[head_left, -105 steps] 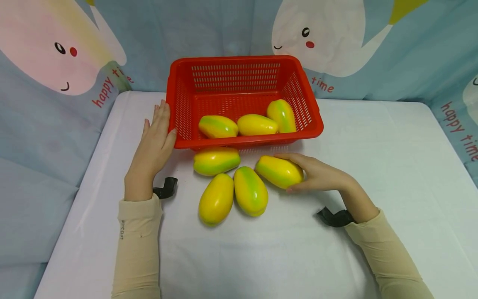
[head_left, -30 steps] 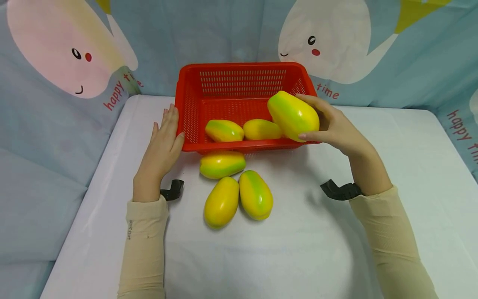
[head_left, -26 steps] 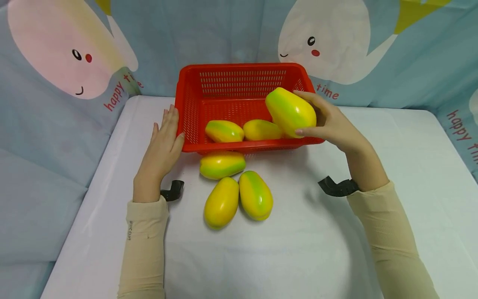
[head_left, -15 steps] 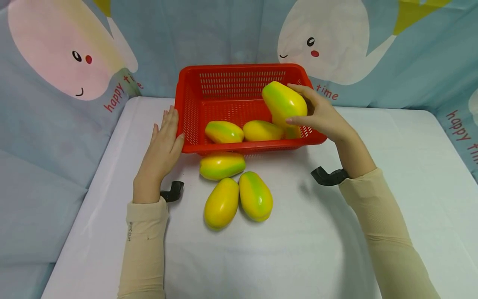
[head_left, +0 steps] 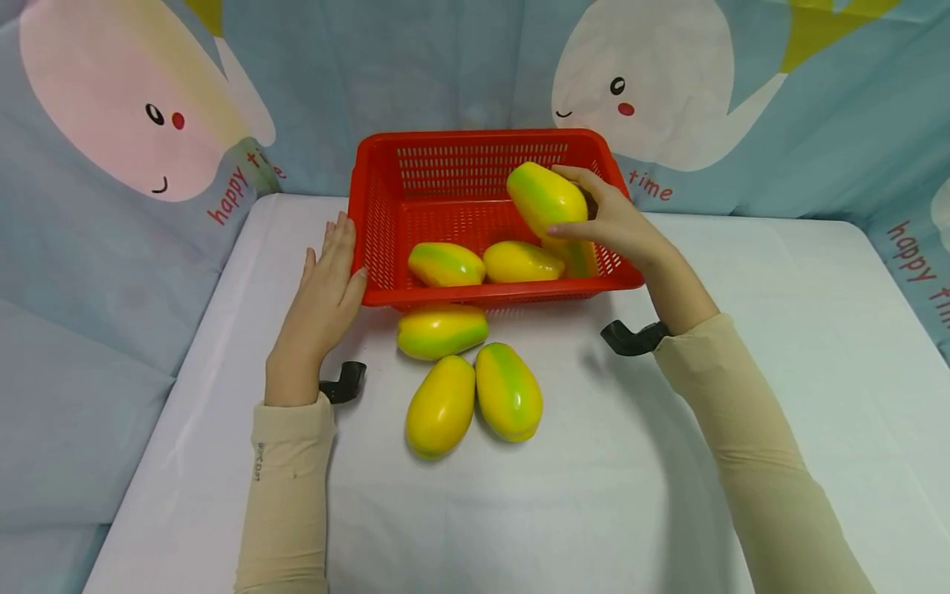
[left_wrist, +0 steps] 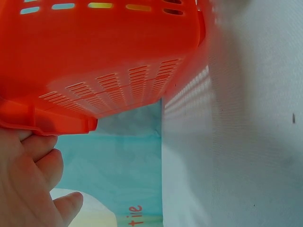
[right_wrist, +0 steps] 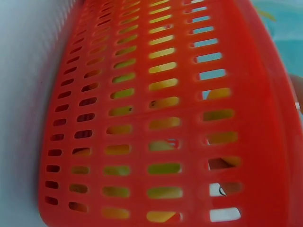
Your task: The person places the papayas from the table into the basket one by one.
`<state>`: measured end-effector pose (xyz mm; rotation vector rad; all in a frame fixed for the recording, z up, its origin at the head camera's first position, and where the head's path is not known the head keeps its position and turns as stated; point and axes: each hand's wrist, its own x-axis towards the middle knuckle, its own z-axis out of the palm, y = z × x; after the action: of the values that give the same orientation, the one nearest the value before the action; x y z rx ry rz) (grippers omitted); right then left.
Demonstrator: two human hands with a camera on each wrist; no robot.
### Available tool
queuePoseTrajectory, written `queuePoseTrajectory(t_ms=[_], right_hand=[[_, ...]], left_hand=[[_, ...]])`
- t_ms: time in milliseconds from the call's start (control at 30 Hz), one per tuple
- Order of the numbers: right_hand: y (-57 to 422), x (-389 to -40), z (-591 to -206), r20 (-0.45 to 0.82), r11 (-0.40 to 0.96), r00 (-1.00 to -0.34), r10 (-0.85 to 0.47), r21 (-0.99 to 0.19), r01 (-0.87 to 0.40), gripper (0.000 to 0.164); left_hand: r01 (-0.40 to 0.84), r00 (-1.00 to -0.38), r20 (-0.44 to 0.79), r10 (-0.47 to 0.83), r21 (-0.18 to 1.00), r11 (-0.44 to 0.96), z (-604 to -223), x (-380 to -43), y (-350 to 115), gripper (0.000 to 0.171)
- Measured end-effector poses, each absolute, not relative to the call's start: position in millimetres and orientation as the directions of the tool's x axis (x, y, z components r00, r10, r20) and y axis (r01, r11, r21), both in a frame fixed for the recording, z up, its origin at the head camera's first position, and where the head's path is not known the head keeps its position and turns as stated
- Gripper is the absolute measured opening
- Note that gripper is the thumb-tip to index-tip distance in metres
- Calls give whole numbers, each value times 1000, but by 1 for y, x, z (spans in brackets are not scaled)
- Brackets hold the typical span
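Note:
My right hand [head_left: 616,221] grips a yellow-green papaya [head_left: 545,198], thumb on the near side and fingers round the far side. It holds the fruit over the right part of the red plastic basket [head_left: 505,290]. Inside the basket lie a papaya [head_left: 445,265] at left, another papaya [head_left: 523,262] beside it, and a third papaya [head_left: 580,257], partly hidden below the held one. My left hand [head_left: 315,305] rests with straight fingers against the basket's left rim. In the left wrist view its fingers [left_wrist: 49,168] touch the underside of the rim. The right wrist view mostly shows the slotted wall [right_wrist: 142,113].
In front of the basket, on the white table [head_left: 594,478], lie a sideways papaya [head_left: 441,332], a papaya [head_left: 441,408] and a papaya [head_left: 509,392] side by side. A blue printed curtain [head_left: 460,66] hangs right behind the basket.
My right hand took a papaya from the table, lifted it over the basket's right side, and has since moved it leftward and slightly back. The left hand has stayed at the rim.

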<state>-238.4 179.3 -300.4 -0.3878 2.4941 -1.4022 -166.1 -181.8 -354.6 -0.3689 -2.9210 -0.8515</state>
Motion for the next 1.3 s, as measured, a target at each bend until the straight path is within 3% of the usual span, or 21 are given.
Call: queuePoseTrajectory(t_ms=[267,1300], right_hand=[[172,-247,-303,-148,547,-927,-346,-834,-71,83],[142,-279,-315,-207,644,-879,-430,-752,-138,85]], left_hand=[[245,-970,139,202,520,818,-354,-166,-181,62],[250,-968,138,208,531,809,-354,-167,-181,62]])
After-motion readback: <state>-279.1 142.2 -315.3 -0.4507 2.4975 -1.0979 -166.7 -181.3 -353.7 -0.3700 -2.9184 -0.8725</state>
